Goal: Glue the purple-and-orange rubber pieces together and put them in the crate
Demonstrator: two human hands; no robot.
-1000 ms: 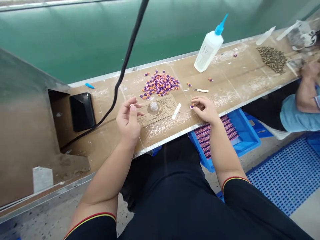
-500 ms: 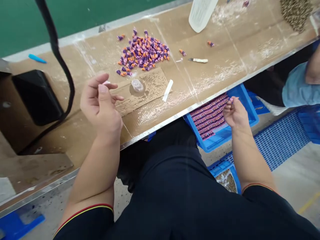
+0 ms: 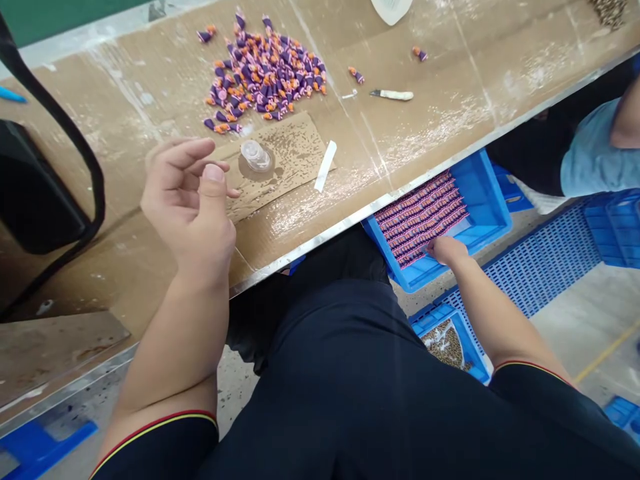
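My left hand (image 3: 193,193) hovers over the bench near a damp cardboard piece (image 3: 295,143), its fingers loosely curled and apart with nothing visible in them. On that cardboard stands a small clear cup (image 3: 256,156). My right hand (image 3: 449,251) reaches down into a blue crate (image 3: 487,193), fingers closed at the near end of the rows of small purple, pink and orange pieces (image 3: 420,217). Its fingertips are mostly hidden, so what they hold cannot be made out. Similar cone-shaped pieces (image 3: 270,70) lie heaped on the bench beyond my left hand.
A small knife (image 3: 393,95) and a white strip (image 3: 326,167) lie on the bench. A black cable (image 3: 83,127) curves past a dark box (image 3: 37,190) at left. Below stands a blue bin (image 3: 445,343) of small brownish pieces. Another person's arm (image 3: 625,123) shows at right.
My right hand has lowered from above the crate to the near end of its rows, and the small pinkish piece at its fingertips is hidden now. My left hand keeps much the same pose.
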